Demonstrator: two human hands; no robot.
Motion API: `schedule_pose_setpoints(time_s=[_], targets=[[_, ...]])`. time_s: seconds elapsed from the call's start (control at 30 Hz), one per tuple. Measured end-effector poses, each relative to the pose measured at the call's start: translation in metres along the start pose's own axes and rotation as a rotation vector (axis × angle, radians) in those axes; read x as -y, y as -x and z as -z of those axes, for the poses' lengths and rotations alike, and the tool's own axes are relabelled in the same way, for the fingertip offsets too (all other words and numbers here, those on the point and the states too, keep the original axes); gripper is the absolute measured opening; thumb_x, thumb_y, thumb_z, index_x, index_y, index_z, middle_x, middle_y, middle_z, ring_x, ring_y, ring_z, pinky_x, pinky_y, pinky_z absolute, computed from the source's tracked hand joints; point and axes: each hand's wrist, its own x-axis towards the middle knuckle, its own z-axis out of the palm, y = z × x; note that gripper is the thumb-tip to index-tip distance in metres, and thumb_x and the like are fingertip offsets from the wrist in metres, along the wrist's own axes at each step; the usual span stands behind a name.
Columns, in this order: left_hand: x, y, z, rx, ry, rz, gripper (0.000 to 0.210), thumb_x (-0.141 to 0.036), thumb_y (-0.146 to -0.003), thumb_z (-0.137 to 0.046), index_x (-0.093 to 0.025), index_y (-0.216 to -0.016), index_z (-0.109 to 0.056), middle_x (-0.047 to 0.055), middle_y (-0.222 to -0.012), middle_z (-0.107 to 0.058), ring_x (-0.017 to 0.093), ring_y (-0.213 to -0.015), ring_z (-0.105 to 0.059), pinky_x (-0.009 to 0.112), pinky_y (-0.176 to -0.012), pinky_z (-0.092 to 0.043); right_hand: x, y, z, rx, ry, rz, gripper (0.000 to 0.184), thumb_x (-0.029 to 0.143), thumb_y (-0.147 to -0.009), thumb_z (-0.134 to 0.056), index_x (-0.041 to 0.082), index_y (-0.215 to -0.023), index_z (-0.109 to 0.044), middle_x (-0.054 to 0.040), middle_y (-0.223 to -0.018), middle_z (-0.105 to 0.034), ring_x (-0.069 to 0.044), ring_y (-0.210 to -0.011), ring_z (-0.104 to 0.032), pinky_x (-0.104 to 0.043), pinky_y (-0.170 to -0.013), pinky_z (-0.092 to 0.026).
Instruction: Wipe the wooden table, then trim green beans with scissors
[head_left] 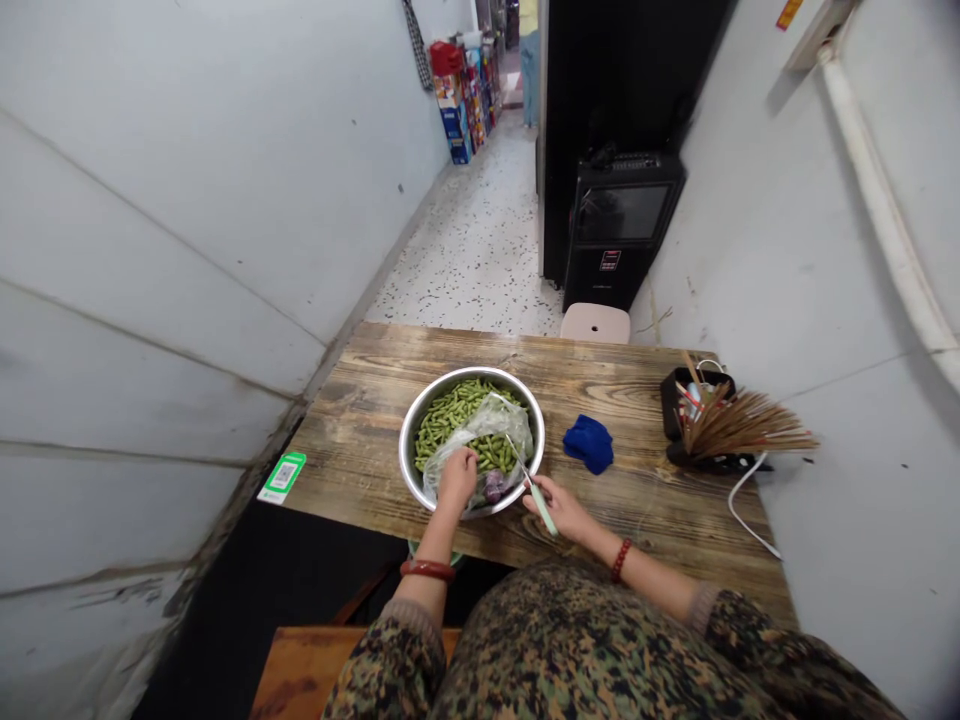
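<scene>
A metal basin (407, 470) full of green bean pods (450, 418), which look like edamame, stands on the wooden table. A clear plastic bag (454, 442) lies over part of the pods inside it. My left hand (457, 480) is over the basin's near side, fingers pinched together at the bag; what is between the fingertips is hidden. At the basin's right rim, my right hand (564, 508) holds scissors with a pale green handle (543, 508), their thin blades pointing into the basin. A small purplish bundle (495, 487) lies near the blades.
To the right of the basin lies a crumpled blue cloth (589, 443). Farther right, a black holder (676, 402) has thin brown sticks (742, 425) beside it and a white cable. A QR-code card (283, 476) sits at the table's left edge. Beyond stand a pink stool (596, 322) and black speaker (621, 235).
</scene>
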Motion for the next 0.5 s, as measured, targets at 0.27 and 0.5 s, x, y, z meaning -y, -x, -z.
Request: schedule_pose_setpoints(time_s=[0.27,0.5], targets=[[-0.001,0.005,-0.016,0.016,-0.275,-0.053,0.015,-0.019,-0.068,-0.065,-0.022,-0.057,-0.055,0.006,-0.076,-0.057,0.025,-0.088,-0.056,0.034,-0.082,-0.036,-0.009,-0.002,0.001,-0.04,0.051,0.093,0.055,0.058,-0.074,-0.069,0.016,-0.109,-0.061,-0.0062,-0.089,-0.067,-0.02,-0.086,-0.062,-0.034,-0.082,-0.05],[0.004,0.006,-0.007,-0.003,-0.114,0.013,0.01,-0.023,-0.065,-0.067,-0.019,-0.06,-0.059,0.002,-0.068,-0.058,0.019,-0.076,-0.055,0.029,-0.071,-0.039,-0.005,-0.001,0.003,-0.035,0.0,0.098,0.055,0.057,-0.073,-0.069,0.015,-0.108,-0.061,-0.0054,-0.086,-0.067,-0.018,-0.079,-0.062,-0.034,-0.078,-0.051]])
